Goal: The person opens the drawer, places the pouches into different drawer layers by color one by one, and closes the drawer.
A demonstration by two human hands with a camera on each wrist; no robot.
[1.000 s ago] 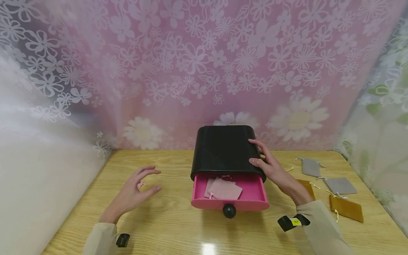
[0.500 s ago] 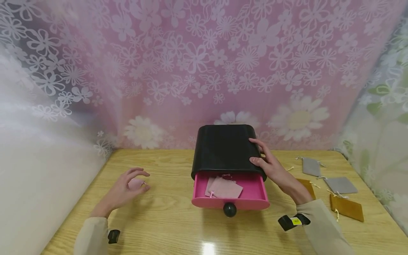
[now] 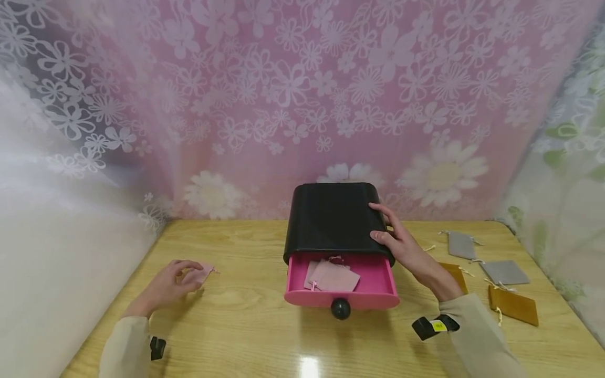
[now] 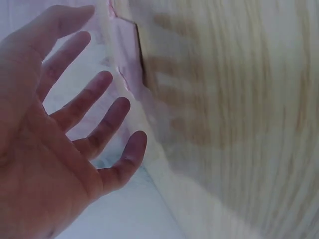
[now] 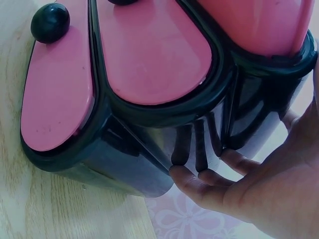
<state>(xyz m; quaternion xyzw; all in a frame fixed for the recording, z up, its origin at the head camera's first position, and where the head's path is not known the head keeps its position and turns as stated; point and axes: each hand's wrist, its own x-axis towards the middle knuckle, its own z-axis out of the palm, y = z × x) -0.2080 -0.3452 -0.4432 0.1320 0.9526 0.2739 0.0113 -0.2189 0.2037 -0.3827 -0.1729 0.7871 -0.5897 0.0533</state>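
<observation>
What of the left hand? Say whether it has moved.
Yes: in the head view, the left hand moved left, away from the black drawer cabinet.

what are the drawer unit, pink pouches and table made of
Drawer unit: probably plastic, glossy, with reflections on its smooth black sides. Pink pouches: likely matte cloth, perhaps velvet; they lie limp, without shine. Table: wood or laminate, slightly glossy; grain shows, light glints.

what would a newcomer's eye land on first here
Probably the glossy black, round-cornered cabinet near the middle of the wood-grained table, with its bright pink top drawer open and flat pale pink pouches inside. Next come the flat grey pouches and mustard-brown pouches on the table's right, then the pink backdrop with white flowers behind.
</observation>
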